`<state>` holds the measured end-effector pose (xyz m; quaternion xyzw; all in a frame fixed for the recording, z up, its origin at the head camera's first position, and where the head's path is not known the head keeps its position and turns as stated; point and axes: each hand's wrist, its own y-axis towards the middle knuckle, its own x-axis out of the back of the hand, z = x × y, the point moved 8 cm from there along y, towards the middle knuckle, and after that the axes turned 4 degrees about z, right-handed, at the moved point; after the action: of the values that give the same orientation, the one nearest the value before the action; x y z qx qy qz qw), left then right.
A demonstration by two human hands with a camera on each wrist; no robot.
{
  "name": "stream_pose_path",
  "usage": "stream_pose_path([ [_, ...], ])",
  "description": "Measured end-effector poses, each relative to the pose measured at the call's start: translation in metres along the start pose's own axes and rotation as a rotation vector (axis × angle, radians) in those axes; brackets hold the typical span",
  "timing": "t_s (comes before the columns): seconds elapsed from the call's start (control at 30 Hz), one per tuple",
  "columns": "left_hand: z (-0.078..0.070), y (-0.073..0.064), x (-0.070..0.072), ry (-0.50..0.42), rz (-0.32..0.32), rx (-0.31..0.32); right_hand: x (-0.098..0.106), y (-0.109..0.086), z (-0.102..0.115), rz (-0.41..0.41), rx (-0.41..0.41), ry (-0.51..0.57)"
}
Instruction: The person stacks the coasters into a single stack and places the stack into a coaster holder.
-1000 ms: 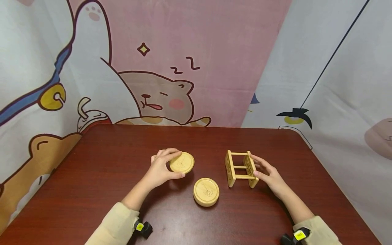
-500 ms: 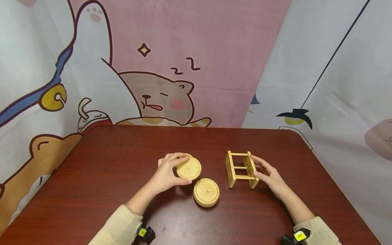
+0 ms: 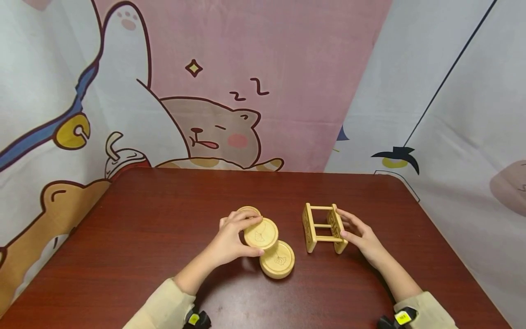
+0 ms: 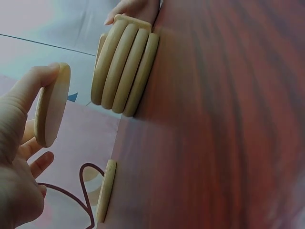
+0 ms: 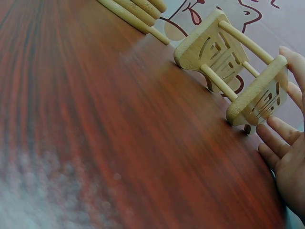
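Observation:
My left hand pinches a round wooden coaster engraved with a ginkgo leaf, thumb and fingers at its rim. In the head view this coaster overlaps the back left of a coaster stack; the left wrist view shows the held coaster apart from the stack. Another coaster lies flat behind my left hand, partly hidden. To the right stands a wooden coaster rack, two slotted panels joined by rods. My right hand holds its right panel, thumb at the near edge.
Everything stands on a dark red-brown table. A cartoon-printed cloth hangs behind it and at the sides. Camera straps sit at both wrists, below pale sleeves.
My left hand has carried the held coaster rightward and nearer, from the left side to overlapping the stack in the head view. The flat coaster behind has come into view. Right hand and rack stay put.

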<state>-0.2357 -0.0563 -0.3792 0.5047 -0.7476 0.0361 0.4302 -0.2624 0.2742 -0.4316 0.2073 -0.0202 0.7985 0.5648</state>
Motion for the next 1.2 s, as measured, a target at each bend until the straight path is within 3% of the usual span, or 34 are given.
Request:
stream_pose_path([
  [1.2, -0.020, -0.005, -0.039, 0.022, 0.156, -0.039, 0.001, 0.000, -0.002, -0.002, -0.001, -0.007],
])
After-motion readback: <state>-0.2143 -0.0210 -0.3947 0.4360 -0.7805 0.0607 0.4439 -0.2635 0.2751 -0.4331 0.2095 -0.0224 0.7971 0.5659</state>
